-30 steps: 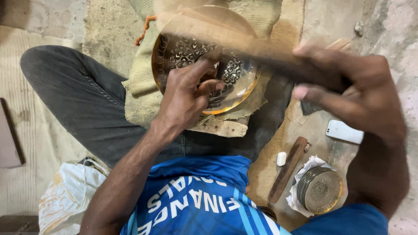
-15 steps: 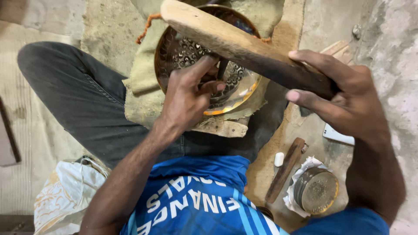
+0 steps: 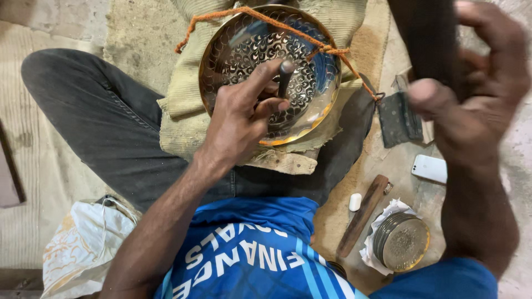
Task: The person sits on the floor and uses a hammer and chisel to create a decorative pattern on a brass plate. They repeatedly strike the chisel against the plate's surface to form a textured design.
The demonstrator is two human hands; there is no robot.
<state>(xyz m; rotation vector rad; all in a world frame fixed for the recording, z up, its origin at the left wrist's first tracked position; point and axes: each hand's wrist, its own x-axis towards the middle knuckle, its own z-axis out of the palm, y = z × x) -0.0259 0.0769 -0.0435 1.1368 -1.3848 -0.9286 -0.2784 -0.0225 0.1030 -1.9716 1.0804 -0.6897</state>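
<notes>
Round brass plate (image 3: 266,72), shiny, dense punched pattern.

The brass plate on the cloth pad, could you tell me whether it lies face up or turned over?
Face up. The brass plate shows its patterned hollow side to the camera, and the left hand sets a punch inside it.

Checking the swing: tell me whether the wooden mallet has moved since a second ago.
Yes. The wooden mallet in the right hand has lifted off the brass plate, up and rightward; the plate now shows uncovered.
</notes>
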